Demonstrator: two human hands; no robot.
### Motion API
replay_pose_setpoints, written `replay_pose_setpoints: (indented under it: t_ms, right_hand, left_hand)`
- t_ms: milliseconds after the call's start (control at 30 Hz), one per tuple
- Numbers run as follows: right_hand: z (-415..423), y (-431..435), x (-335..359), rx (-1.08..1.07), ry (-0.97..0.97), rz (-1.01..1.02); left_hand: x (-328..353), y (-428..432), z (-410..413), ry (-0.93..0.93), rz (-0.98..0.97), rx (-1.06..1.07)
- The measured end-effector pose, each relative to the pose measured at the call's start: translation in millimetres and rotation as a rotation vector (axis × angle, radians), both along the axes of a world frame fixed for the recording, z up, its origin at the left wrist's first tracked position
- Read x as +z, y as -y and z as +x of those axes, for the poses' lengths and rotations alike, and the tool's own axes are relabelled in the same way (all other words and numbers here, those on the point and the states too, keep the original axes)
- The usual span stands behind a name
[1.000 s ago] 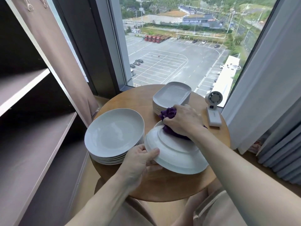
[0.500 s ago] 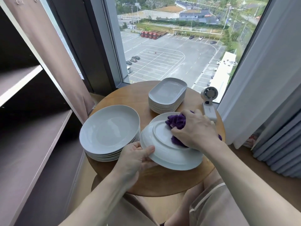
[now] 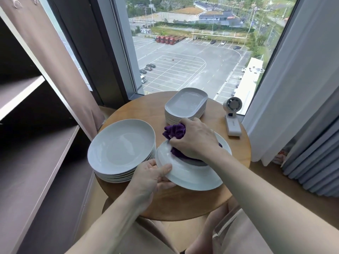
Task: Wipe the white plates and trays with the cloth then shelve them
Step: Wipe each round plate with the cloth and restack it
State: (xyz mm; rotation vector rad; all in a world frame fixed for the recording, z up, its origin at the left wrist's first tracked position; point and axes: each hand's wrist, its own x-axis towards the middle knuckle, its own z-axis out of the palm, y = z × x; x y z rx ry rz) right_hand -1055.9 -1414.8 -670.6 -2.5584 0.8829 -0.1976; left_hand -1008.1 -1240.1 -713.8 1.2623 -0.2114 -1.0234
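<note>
An upside-down white plate (image 3: 190,176) lies tilted over another plate on the round wooden table (image 3: 176,202). My left hand (image 3: 152,176) grips its near left rim, thumb on top. My right hand (image 3: 196,140) holds a purple cloth (image 3: 175,132) bunched against the plate's underside. A stack of several round white plates (image 3: 121,149) stands at the left of the table. Behind them, a stack of several oblong white trays (image 3: 186,104) sits at the far side.
A dark shelving unit (image 3: 36,143) with bare shelves stands to the left. A small white fan (image 3: 232,116) stands at the table's right edge. Curtains (image 3: 293,88) hang on the right, and a large window lies behind the table.
My right hand has slid the cloth from the plate's right side toward its far left edge. The left hand keeps its grip on the rim.
</note>
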Motion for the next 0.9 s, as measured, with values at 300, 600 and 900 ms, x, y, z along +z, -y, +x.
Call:
replay_pose_setpoints:
  t_ms: [300, 600, 900]
  right_hand:
    - [-29, 41, -3, -0.119, -0.191, -0.054]
    - [-70, 23, 2, -0.035, -0.001, 0.004]
    - [-101, 21, -26, -0.029, 0.412, 0.170]
  left_hand:
    - [2, 2, -2, -0.009, -0.011, 0.027]
    - [0, 0, -2, -0.033, 0.039, 0.036]
    - [-1, -1, -1, -0.105, 0.016, 0.056]
